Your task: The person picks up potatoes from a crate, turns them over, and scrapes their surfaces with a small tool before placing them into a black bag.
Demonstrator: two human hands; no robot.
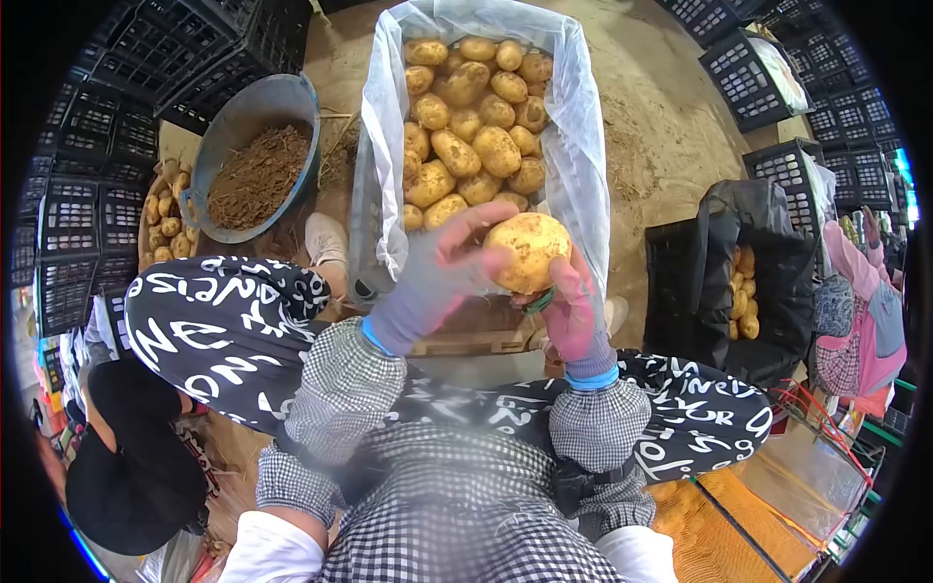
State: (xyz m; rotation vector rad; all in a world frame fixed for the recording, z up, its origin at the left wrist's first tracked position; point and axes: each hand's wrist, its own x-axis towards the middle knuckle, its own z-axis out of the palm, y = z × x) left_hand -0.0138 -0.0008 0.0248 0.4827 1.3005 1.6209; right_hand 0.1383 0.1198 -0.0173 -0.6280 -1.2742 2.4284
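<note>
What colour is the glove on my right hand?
Pink, blue cuff; right hand shows best in head view.

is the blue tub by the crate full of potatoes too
No, the blue tub holds loose brown material, while the potatoes lie in the plastic-lined crate beside it.

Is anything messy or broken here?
Nothing looks broken. Loose straw lies scattered on the ground between the blue basin and the lined crate. The potato held by the left hand and right hand looks whole.
</note>
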